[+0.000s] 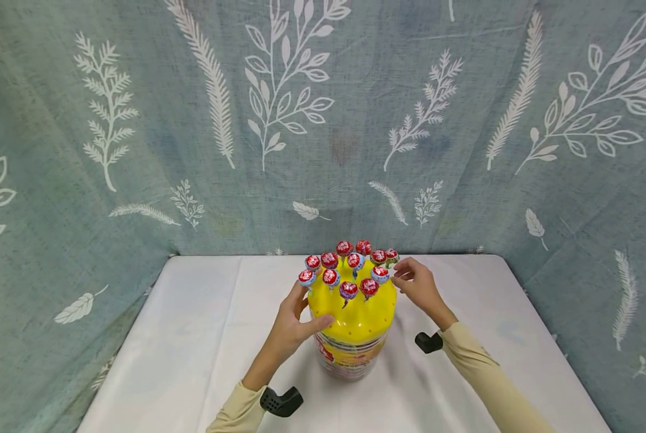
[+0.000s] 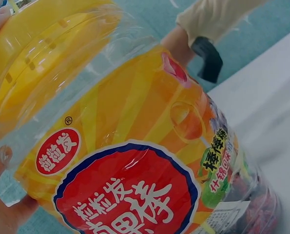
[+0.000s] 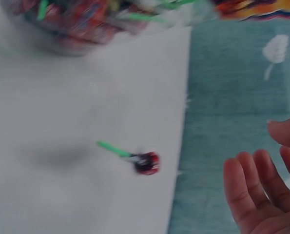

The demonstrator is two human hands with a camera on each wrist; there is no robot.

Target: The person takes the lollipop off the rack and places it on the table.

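Note:
A large clear plastic jar [image 1: 350, 355] with a yellow lid [image 1: 360, 322] stands on the table. Several wrapped lollipops [image 1: 348, 290] stick up from holes in that lid. With thumb on the lid's top and fingers around its far left side, my left hand [image 1: 290, 325] grips the jar. The jar's orange label [image 2: 125, 92] fills much of the left wrist view. My right hand [image 1: 417, 287] is beside the lid's right edge, close to a lollipop [image 1: 380, 274]. In the right wrist view, its loosely bent fingers [image 3: 240, 187] hold nothing.
One loose lollipop [image 3: 147, 163] with a green stick lies on the white-covered table [image 1: 187, 337] near its edge. More wrapped lollipops [image 3: 81, 24] show through the jar's lower part. A leaf-patterned cloth [image 1: 344, 150] hangs behind and beside the table.

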